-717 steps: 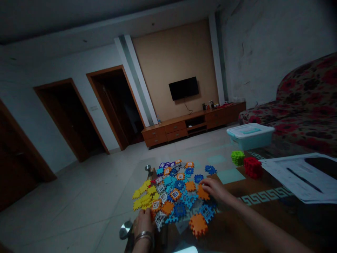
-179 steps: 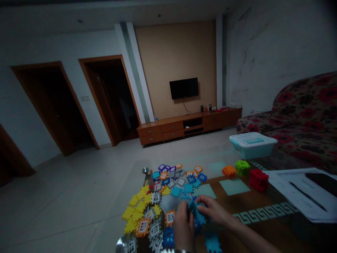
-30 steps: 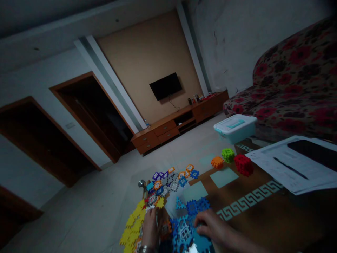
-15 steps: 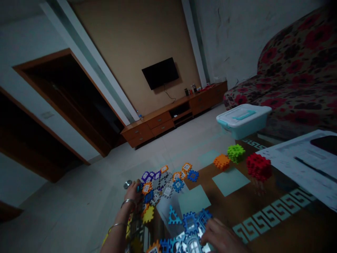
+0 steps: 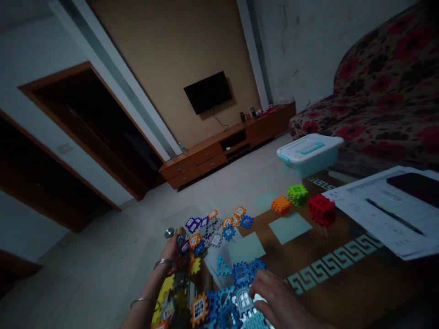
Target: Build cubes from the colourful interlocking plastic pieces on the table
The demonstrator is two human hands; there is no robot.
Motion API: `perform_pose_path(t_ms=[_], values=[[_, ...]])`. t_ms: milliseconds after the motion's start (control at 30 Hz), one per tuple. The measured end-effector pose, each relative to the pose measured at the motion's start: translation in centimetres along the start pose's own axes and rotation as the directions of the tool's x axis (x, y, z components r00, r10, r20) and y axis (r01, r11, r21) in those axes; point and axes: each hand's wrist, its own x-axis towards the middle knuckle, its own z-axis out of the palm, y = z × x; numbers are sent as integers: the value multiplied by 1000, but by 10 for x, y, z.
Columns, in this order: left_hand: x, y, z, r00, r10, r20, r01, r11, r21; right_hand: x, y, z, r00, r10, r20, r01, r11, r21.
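Many flat, toothed plastic tiles (image 5: 212, 228) in blue, orange, purple, grey and yellow lie spread over the near left end of a glass-topped table (image 5: 318, 269). My left hand (image 5: 172, 249), with bangles on the wrist, reaches into the far left of the pile, fingers curled on a small blue tile. My right hand (image 5: 274, 297) rests low in view, fingers bent over a cluster of joined blue tiles (image 5: 242, 285). Three built cubes stand further back: orange (image 5: 280, 204), green (image 5: 297, 194) and red (image 5: 321, 210).
A lidded teal box (image 5: 310, 153) stands at the table's far end. Papers with a pen (image 5: 387, 210) and a dark device lie at right. A floral sofa (image 5: 384, 100) runs along the right. Tiled floor, a TV cabinet (image 5: 222, 151) and doorways lie beyond.
My left hand drew slightly back toward me within the pile's far left. My right hand stays on the blue cluster. The view shifted a little.
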Motion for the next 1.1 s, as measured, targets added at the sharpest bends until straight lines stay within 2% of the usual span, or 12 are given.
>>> perform_pose_path(t_ms=[167,333,467,567,700,800,900,1000,1100], values=[[-55,29,-7,993,17,120,-40,981,189,2,8,5,998,-17,-65,16,1000,-9],[-130,72,3,974,77,212,-125,967,223,3,4,-12,994,37,-106,-37,999,2],[-196,122,16,918,118,379,-223,943,247,2,-2,-23,992,49,-115,-50,999,0],[-229,154,29,885,131,446,-260,936,239,0,-1,-23,991,43,-129,-42,999,6],[-242,169,52,853,198,483,-346,907,240,-1,2,-21,992,21,-126,-22,1000,-5],[-244,163,69,821,250,514,-412,882,229,0,2,-23,992,32,-120,-34,999,-15],[-244,153,80,816,257,518,-426,873,238,0,0,-26,993,32,-117,-35,999,-20],[-243,147,81,826,187,532,-380,881,281,0,1,-26,992,22,-123,-28,998,-47],[-240,145,76,816,76,573,-285,915,284,-3,7,-20,995,29,-91,-39,993,-114]])
